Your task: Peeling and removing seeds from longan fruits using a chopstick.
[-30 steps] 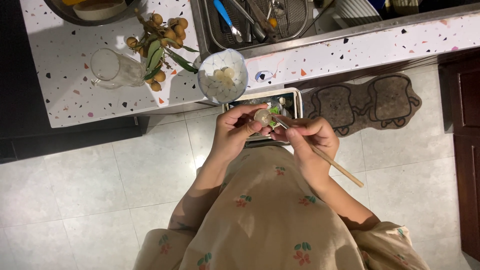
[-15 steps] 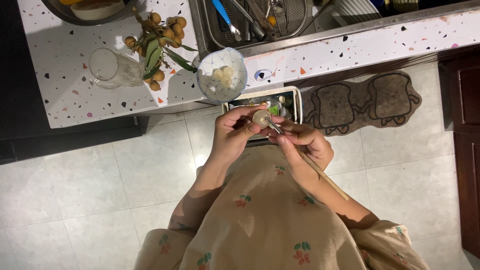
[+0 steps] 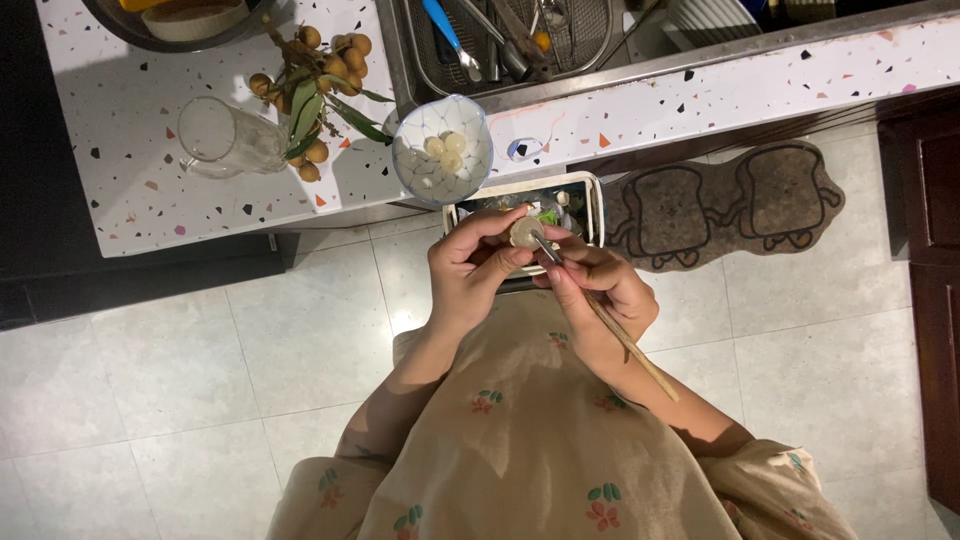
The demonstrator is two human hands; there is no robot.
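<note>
Our left hand (image 3: 470, 275) pinches a small pale peeled fruit (image 3: 524, 232) at its fingertips, over the waste bin (image 3: 596, 205) on the floor; our right hand (image 3: 600, 300) is closed round a thin wooden-handled tool (image 3: 625, 345), tip at the fruit. We judge it best to brace the fruit and pry gently. The bowl (image 3: 440, 152) on the bench (image 3: 150, 190) holds pale peeled fruits; the glass (image 3: 225, 138) looks empty
</note>
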